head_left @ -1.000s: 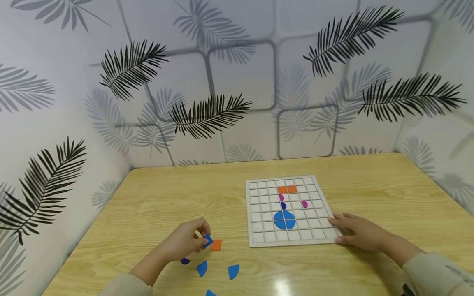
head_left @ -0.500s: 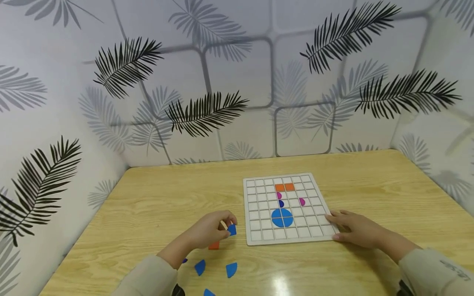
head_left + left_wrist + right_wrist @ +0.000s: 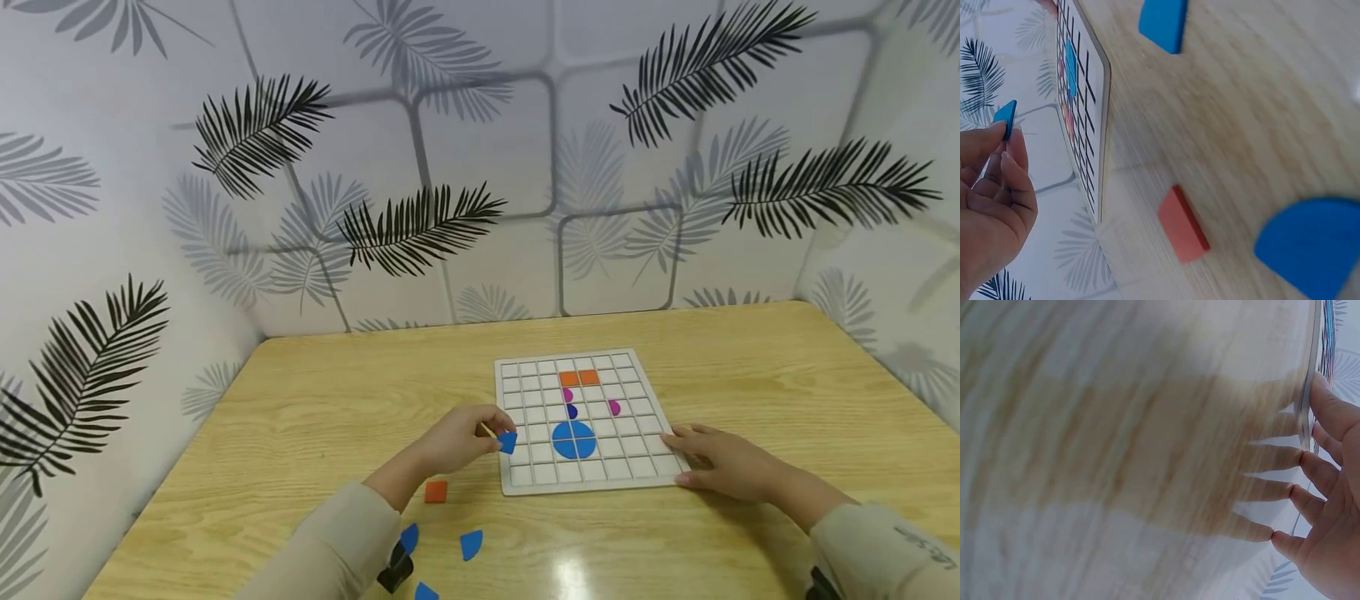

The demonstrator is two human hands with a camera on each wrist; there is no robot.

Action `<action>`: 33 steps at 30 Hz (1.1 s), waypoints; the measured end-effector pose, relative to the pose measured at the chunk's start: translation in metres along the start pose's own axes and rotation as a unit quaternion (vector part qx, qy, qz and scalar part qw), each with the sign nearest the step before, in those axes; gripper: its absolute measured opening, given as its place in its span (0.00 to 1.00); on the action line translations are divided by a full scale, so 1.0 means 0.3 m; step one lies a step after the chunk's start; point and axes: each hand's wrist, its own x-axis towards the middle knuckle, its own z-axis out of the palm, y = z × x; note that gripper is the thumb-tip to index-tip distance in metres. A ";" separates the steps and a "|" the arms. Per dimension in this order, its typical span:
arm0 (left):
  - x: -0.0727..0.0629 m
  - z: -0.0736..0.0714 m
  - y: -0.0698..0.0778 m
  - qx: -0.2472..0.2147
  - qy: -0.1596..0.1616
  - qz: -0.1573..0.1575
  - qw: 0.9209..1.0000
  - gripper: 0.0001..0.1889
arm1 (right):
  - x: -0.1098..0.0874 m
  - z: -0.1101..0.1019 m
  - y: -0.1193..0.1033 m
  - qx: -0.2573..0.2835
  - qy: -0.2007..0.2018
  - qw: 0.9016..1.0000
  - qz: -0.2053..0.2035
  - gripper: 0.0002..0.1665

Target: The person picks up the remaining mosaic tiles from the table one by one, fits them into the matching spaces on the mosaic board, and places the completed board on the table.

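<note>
Blue piece [image 3: 507, 442] first: it was pinched between the thumb and fingertips of the left hand [image 3: 467, 435], up off the tabletop [image 3: 360, 383] and, going by the head view, in line with the left edge of the white grid board [image 3: 522, 475], nearer that board's near left corner than its far one. Fingers covered part of it, so I couldn't make out the full shape. The right hand [image 3: 723, 467] was at the board's right edge by the near right corner, thumb up against the rim, fingers loosely spread with some tips down on the wood. On the board, two orange squares [image 3: 570, 378] sat side by side toward the far edge, then came a pink half-circle [image 3: 567, 395], a dark blue half-circle [image 3: 572, 412] and a blue disc [image 3: 566, 431] made of four quarters, with a second pink half-circle [image 3: 615, 407] off toward the right edge. The board lay roughly midway between the tabletop's left and right edges, well apart from its far edge. Left of it were a loose orange square [image 3: 436, 492] and, nearer, some loose blue pieces [image 3: 471, 544], one partly behind the left sleeve [image 3: 330, 542]. Past the tabletop's far edge, the wall [image 3: 517, 267] had leaf prints.
</note>
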 end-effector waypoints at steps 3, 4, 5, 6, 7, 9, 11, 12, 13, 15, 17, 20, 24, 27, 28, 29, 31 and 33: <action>0.024 0.007 0.008 -0.013 0.010 -0.013 1.000 0.07 | -0.001 -0.001 -0.001 -0.001 0.001 1.000 -0.001 0.39; 0.032 0.009 0.009 -0.015 0.012 -0.016 1.000 0.07 | -0.002 -0.002 -0.002 -0.002 0.001 1.000 -0.001 0.39; 0.039 0.012 0.010 -0.019 0.014 -0.020 1.000 0.07 | -0.002 -0.002 -0.004 -0.002 0.001 1.000 0.000 0.39; 0.047 0.014 0.010 -0.023 0.017 -0.023 0.999 0.06 | -0.003 -0.003 -0.004 -0.002 0.000 1.000 0.001 0.39; 0.054 0.017 0.011 -0.029 0.019 -0.027 0.999 0.07 | -0.003 -0.004 -0.005 -0.002 -0.001 1.000 0.001 0.39; 0.069 0.023 0.010 -0.045 0.023 -0.036 0.998 0.06 | -0.003 -0.005 -0.006 -0.002 -0.001 1.000 0.002 0.39; 0.083 0.029 0.011 -0.062 0.028 -0.044 0.997 0.06 | -0.004 -0.006 -0.007 -0.001 -0.002 1.000 0.003 0.39; 0.089 0.031 0.013 -0.069 0.031 -0.048 0.996 0.05 | -0.004 -0.006 -0.007 -0.001 -0.002 1.000 0.003 0.39; 0.095 0.034 0.015 -0.076 0.034 -0.053 0.995 0.05 | -0.003 -0.006 -0.007 -0.002 -0.003 1.000 0.002 0.39; 0.106 0.040 0.022 -0.088 0.041 -0.057 0.994 0.04 | -0.002 -0.008 -0.008 -0.002 -0.004 1.000 0.001 0.39; 0.117 0.046 0.033 -0.102 0.047 -0.060 0.992 0.04 | 0.001 -0.009 -0.008 -0.002 -0.005 1.000 0.000 0.39; 0.135 0.058 0.050 -0.127 0.043 -0.062 0.989 0.04 | 0.003 -0.011 -0.012 -0.001 -0.006 1.000 0.003 0.39; 0.163 0.080 0.069 -0.163 0.027 -0.067 0.984 0.04 | 0.002 -0.016 -0.018 0.003 -0.014 1.000 0.012 0.38; 0.182 0.096 0.083 -0.195 0.020 -0.073 0.978 0.04 | -0.001 -0.020 -0.021 0.009 -0.019 1.000 0.018 0.38; 0.187 0.102 0.087 -0.204 0.019 -0.075 0.976 0.04 | -0.002 -0.021 -0.022 0.012 -0.020 1.000 0.019 0.38; 0.193 0.107 0.091 -0.213 0.017 -0.076 0.974 0.04 | -0.003 -0.021 -0.022 0.014 -0.021 0.999 0.020 0.38; 0.205 0.116 0.097 -0.224 0.010 -0.075 0.972 0.04 | -0.005 -0.021 -0.021 0.017 -0.021 0.999 0.020 0.38; 0.219 0.125 0.101 -0.225 0.003 -0.072 0.972 0.04 | -0.006 -0.020 -0.019 0.019 -0.020 0.999 0.019 0.38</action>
